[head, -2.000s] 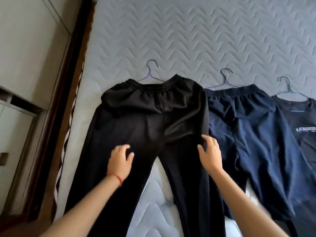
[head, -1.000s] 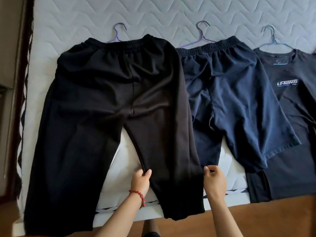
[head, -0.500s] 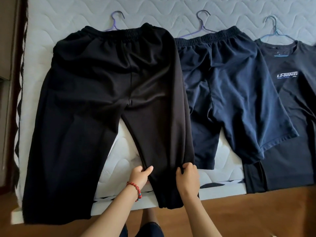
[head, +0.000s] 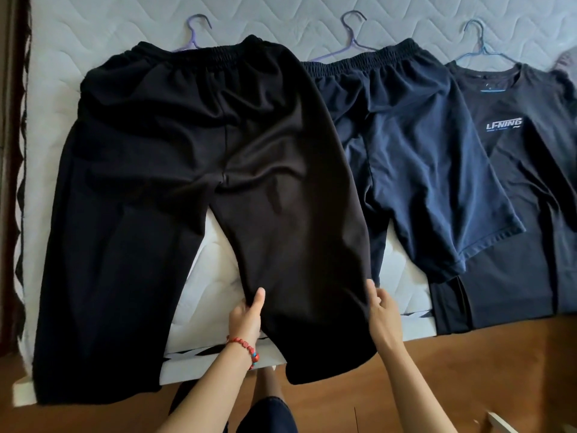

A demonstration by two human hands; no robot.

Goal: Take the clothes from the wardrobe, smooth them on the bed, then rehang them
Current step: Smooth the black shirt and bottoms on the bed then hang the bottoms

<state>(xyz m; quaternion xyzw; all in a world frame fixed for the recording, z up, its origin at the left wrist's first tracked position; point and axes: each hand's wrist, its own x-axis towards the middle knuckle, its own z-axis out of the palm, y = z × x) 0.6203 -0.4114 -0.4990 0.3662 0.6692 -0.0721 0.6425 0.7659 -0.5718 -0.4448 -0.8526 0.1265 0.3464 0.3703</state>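
Black trousers (head: 175,170) lie spread on the quilted mattress (head: 281,23), waistband away from me, on a purple hanger (head: 195,31). My left hand (head: 246,317), with a red bead bracelet, pinches the inner edge of the right trouser leg. My right hand (head: 382,310) grips the same leg's outer edge. The leg is stretched flat between both hands, its hem hanging over the bed's front edge. To the right lie navy shorts (head: 418,157) on a purple hanger (head: 354,29) and a dark T-shirt (head: 524,170) with a printed logo, on a blue hanger (head: 477,42).
The wooden floor (head: 468,364) runs along the bed's front edge. A dark wooden frame (head: 12,151) borders the mattress on the left. My own legs show at the bottom centre. The navy shorts overlap the T-shirt's left side.
My right hand has moved right, from the middle of the trouser leg to its outer edge, pulling the leg wider. My left hand keeps its pinch on the inner edge.
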